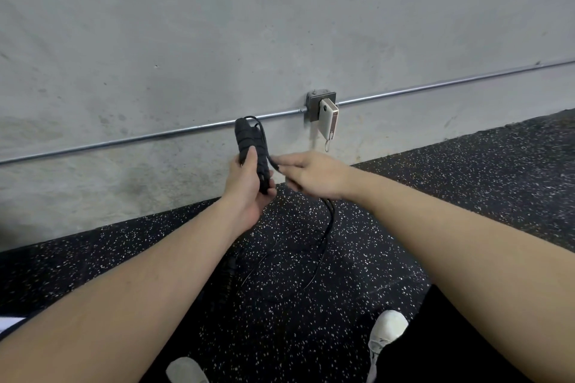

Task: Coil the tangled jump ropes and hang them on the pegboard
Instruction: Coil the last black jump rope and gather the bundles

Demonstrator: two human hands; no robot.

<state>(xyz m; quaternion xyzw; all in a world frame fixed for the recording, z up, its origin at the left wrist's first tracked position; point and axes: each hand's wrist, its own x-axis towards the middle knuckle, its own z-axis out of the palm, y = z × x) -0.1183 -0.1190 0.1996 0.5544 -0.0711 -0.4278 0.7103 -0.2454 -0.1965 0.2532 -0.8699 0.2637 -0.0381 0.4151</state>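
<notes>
My left hand (249,186) grips a black jump rope bundle (250,141), handles upright with rope wound around them, held in front of the wall. Just to its right, my right hand (314,176) pinches the loose black rope where it leaves the bundle. From there the free rope (325,236) hangs down in a thin strand toward the floor between my arms. No pegboard is in view.
A grey concrete wall (280,25) stands close ahead with a metal conduit (155,135) and an outlet box holding a white charger (328,118). Black speckled rubber floor (466,165) lies below. My white shoes (387,333) show at the bottom.
</notes>
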